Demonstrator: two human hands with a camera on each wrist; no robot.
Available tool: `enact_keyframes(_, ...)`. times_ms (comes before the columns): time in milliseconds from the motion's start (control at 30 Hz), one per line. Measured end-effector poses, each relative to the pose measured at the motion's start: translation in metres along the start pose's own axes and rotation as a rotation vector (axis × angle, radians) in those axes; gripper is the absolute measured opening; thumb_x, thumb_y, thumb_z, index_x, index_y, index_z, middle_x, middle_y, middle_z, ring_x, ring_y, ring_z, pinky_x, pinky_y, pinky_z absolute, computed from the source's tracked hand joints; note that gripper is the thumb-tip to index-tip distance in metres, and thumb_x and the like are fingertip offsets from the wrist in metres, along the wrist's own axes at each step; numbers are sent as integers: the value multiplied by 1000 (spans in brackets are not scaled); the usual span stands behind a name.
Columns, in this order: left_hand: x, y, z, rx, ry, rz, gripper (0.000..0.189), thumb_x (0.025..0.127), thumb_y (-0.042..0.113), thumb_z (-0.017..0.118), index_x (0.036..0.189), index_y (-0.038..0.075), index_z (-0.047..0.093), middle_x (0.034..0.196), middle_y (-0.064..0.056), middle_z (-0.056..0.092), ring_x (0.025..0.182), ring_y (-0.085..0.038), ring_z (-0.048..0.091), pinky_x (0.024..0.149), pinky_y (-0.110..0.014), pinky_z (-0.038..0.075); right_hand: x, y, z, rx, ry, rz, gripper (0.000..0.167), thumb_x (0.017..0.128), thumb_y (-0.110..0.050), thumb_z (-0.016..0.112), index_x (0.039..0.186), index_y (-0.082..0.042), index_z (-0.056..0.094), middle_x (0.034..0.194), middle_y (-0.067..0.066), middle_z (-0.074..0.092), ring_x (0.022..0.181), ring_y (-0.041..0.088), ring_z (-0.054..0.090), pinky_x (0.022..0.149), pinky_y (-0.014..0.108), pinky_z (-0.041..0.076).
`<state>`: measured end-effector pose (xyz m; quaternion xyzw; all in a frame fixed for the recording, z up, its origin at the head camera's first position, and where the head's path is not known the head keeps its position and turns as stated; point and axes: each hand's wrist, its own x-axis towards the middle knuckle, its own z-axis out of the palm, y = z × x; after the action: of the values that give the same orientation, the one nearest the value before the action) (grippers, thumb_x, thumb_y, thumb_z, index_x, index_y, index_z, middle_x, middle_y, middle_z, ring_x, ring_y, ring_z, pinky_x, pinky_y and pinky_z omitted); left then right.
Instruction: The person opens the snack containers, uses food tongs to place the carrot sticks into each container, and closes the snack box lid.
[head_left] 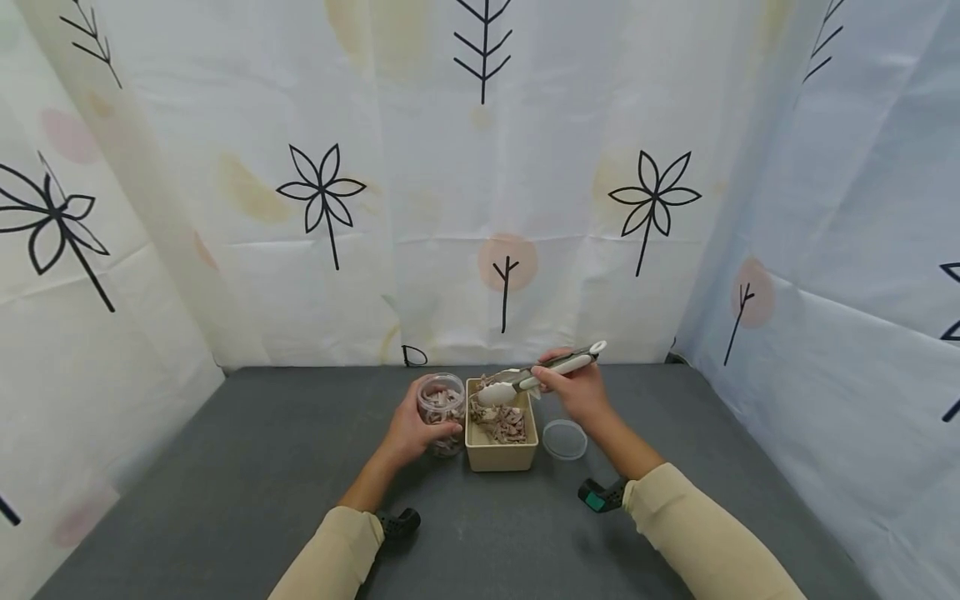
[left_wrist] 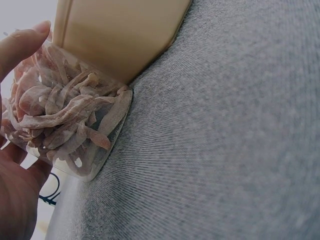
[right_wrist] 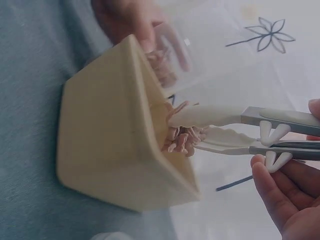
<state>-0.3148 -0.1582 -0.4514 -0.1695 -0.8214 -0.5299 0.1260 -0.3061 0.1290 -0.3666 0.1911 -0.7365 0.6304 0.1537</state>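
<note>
My left hand (head_left: pixel 411 429) grips a clear plastic jar (left_wrist: pixel 107 155) standing on the table, its fingers and thumb around the sides. Pale brownish dried strips (left_wrist: pixel 65 115) fill much of it. Right beside the jar is a beige rectangular bin (head_left: pixel 501 458) with more of the strips (head_left: pixel 510 427) inside. In my right hand (head_left: pixel 581 392) are grey-and-white tongs (head_left: pixel 555 367), held over the bin. Their white tips (right_wrist: pixel 210 117) reach in at its mouth, with several strips (right_wrist: pixel 184 141) at and between them in the right wrist view.
A clear round lid (head_left: pixel 565 440) lies on the dark grey table (head_left: pixel 300 483), just right of the bin. White curtains (head_left: pixel 420 183) with printed plants hang behind the table and along both sides.
</note>
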Motion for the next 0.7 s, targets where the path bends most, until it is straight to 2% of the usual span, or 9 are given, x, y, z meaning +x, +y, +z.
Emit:
enact_keyframes(67, 0, 0, 0, -3, 1, 3, 94, 71, 17, 89, 147, 10, 34, 130, -5, 57, 115, -27, 53, 92, -47, 42, 3, -2, -1, 9, 15, -41, 21, 86, -1, 72, 102, 10, 64, 86, 15, 67, 66, 17, 66, 63, 36, 56)
enact_keyframes(133, -2, 5, -1, -4, 3, 0, 93, 72, 15, 89, 146, 8, 34, 130, -7, 57, 116, -28, 53, 93, -48, 41, 3, -15, -1, 20, 21, -68, 20, 86, 1, 72, 101, 12, 63, 85, 17, 67, 64, 12, 65, 62, 33, 56)
enact_keyframes(300, -2, 5, -2, -9, -2, -8, 92, 72, 14, 88, 147, 9, 35, 131, -8, 57, 118, -28, 52, 94, -48, 40, 8, -36, 1, 59, 20, -71, 19, 87, 5, 70, 103, 12, 63, 88, 21, 66, 65, 14, 64, 64, 36, 56)
enact_keyframes(333, 0, 0, -1, -6, 0, -4, 93, 71, 16, 89, 147, 11, 35, 130, -6, 58, 118, -27, 52, 94, -47, 40, 11, -35, 1, 64, 16, -72, 20, 87, 4, 70, 104, 11, 63, 88, 19, 66, 66, 14, 64, 65, 36, 56)
enact_keyframes(500, 0, 1, -1, 5, 6, -5, 92, 70, 17, 90, 145, 13, 36, 129, -4, 58, 117, -26, 52, 95, -47, 39, 19, -39, 10, 119, -3, -91, 22, 88, -1, 70, 105, 11, 62, 86, 12, 67, 66, 13, 63, 66, 33, 55)
enact_keyframes(700, 0, -1, -1, -8, 6, 0, 92, 70, 16, 89, 145, 14, 36, 130, -5, 58, 119, -27, 51, 95, -47, 39, 21, -45, 28, 204, -18, -96, 19, 88, 3, 68, 103, 12, 61, 82, 6, 67, 65, 12, 62, 65, 31, 55)
